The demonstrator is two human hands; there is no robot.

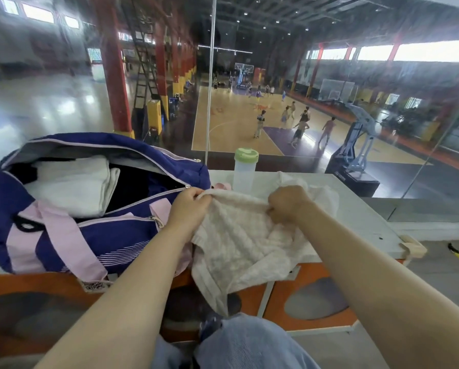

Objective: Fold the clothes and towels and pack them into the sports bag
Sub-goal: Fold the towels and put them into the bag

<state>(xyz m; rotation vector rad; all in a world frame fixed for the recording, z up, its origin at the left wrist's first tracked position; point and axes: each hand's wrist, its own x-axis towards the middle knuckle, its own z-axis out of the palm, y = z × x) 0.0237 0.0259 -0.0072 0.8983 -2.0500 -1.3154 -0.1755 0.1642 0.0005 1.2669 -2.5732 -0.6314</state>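
I see the unzipped sports bag (63,235) holding a folded white towel (74,185) and something dark, perhaps clothing; my left hand (189,206) and right hand (287,203) each pinch the cream towel (244,246).

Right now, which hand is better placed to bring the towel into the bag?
Left. The left hand grips the towel right beside the open bag; the right hand holds it farther away.

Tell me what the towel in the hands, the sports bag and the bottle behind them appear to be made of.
Towel: soft terry-like cloth, cream, with a nubby matte pile and flat woven hem.
Sports bag: woven synthetic fabric, probably nylon or polyester, navy with a slight sheen, pink webbing straps and metal zip pulls.
Bottle: translucent frosted plastic, by its cloudy wall, with an opaque green plastic lid.
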